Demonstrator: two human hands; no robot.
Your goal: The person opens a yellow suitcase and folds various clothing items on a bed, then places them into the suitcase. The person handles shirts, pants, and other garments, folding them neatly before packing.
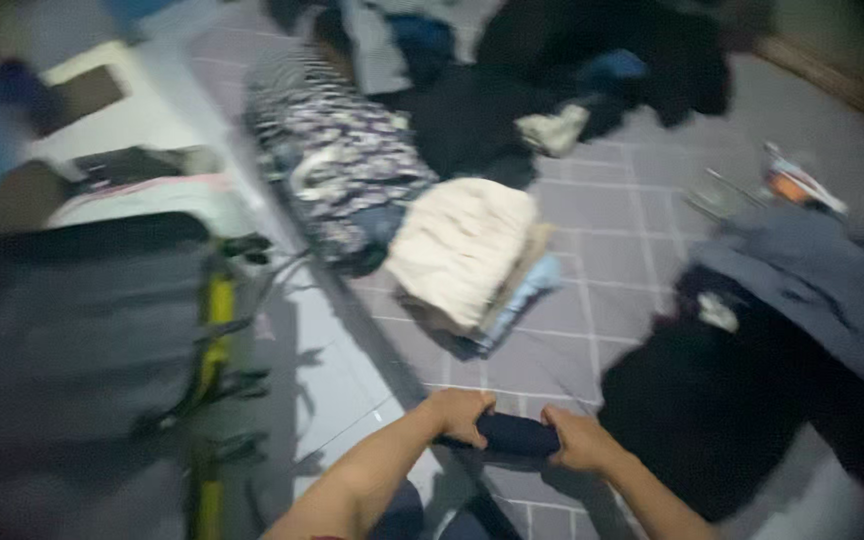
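Observation:
Low in the head view, my left hand (460,413) and my right hand (577,440) both grip a small dark rolled piece of cloth (517,434), one hand at each end. The roll hangs just above the grey tiled floor (612,250). Right beside my right hand lies a heap of black clothing (712,400). The picture is blurred.
A stack of folded cream and pale blue clothes (467,250) lies ahead on the tiles. A patterned dark-and-white fabric (337,150) stretches behind it. More dark garments (592,60) pile at the back, a grey-blue garment (812,280) at right. A dark bag with a yellow strip (217,320) stands at left.

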